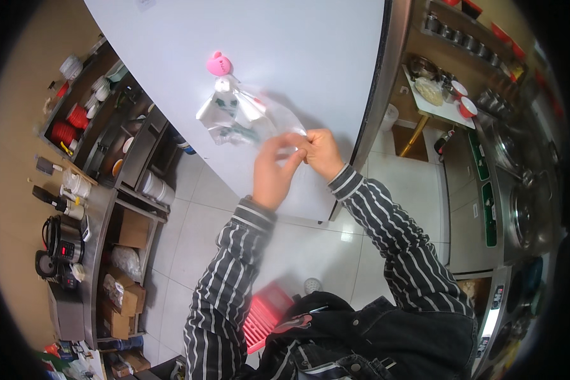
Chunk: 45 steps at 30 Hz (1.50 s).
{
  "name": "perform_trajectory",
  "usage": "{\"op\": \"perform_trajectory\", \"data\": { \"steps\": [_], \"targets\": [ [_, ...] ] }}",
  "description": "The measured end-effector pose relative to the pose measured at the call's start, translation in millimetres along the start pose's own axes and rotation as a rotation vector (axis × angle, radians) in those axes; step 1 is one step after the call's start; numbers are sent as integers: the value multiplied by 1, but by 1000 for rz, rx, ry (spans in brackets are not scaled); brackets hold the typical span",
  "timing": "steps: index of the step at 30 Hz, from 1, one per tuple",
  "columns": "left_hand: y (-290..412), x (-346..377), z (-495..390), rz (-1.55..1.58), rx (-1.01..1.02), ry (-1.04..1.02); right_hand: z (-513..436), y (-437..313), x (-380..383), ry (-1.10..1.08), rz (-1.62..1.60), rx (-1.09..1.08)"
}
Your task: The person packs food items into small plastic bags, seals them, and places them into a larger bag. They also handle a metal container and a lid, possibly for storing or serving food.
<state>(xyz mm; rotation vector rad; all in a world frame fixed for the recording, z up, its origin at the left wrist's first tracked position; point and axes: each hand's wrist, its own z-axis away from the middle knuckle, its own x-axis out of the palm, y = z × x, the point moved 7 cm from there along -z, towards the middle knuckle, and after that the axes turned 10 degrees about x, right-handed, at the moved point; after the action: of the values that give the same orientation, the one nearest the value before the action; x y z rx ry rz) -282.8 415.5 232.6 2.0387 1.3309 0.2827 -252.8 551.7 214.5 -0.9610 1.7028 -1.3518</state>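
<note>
A clear plastic bag with green print [240, 116] hangs by its gathered top from a pink apple-shaped hook [219, 64] on a large white panel [313, 57]. My right hand [324, 153] pinches the bag's stretched-out edge between thumb and fingers. My left hand [274, 168], blurred, meets it there, its fingertips at the right hand's fingers; whether it grips the plastic too cannot be told. Both hands are in front of the panel's lower part.
Metal shelves with red and white bowls [78, 115] stand at the left, above a steel counter [103, 213] with a multicooker [64, 241]. At the right are a white worktop [449, 110] and steel cabinets [472, 190]. A pink plastic crate [268, 308] lies near my body on the tiled floor [209, 228].
</note>
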Motion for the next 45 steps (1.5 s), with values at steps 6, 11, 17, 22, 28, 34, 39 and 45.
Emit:
{"op": "perform_trajectory", "data": {
  "steps": [6, 11, 17, 22, 28, 34, 39, 45],
  "targets": [
    [-37, 4, 12, 407, -460, 126, -2, 2, -5, -40, -133, -4],
    [-29, -24, 16, 67, -288, 164, -13, 11, -21, 88, 167, -79],
    [19, 5, 92, -566, 317, -430, 50, 84, -23, 29, -159, 243],
    [39, 28, 197, -452, -13, -548, 137, 129, 69, -380, -450, 421],
    [97, -55, 270, -360, -441, -64, 187, 114, 137, -873, -265, 538],
    [176, -110, 351, -332, -598, 261, 287, 51, 181, -1522, -141, 416],
    [266, -83, 431, -519, -861, 545, 365, 21, 189, -1887, 54, 493],
    [335, -4, 443, -592, -754, 753, 425, -10, 165, -2207, 115, 217]
  ]
}}
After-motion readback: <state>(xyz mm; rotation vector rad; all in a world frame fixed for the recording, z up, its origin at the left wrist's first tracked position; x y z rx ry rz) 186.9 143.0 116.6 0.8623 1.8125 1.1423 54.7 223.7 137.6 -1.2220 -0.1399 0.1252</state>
